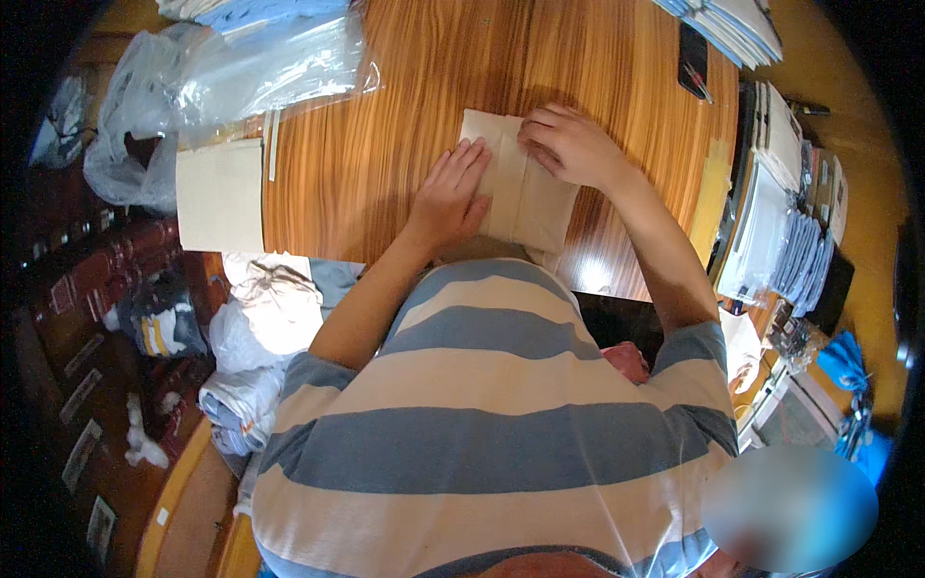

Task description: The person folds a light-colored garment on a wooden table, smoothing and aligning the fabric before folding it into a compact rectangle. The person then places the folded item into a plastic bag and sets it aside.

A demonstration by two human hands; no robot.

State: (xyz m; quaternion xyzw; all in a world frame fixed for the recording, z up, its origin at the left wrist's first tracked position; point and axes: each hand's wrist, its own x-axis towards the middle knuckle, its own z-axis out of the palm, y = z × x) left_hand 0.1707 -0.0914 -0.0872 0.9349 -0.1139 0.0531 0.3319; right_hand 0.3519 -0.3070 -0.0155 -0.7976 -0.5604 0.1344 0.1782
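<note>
Glossy brown wood-grain table (385, 125), clear crinkled plastic packaging (279, 82) at far left | folded beige rectangular sheet (525, 197) lying flat near front edge | left hand (451, 193): fingers extended, nearly together, resting on sheet's left side | right hand (570, 144): fingers curled at upper right, cannot tell whether pinching

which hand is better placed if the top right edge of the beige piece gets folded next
Probably the right grip: it is already curled at the upper right edge of the beige piece. The left grip lies flatter at the opposite side, so it seems better suited to steadying.
</note>
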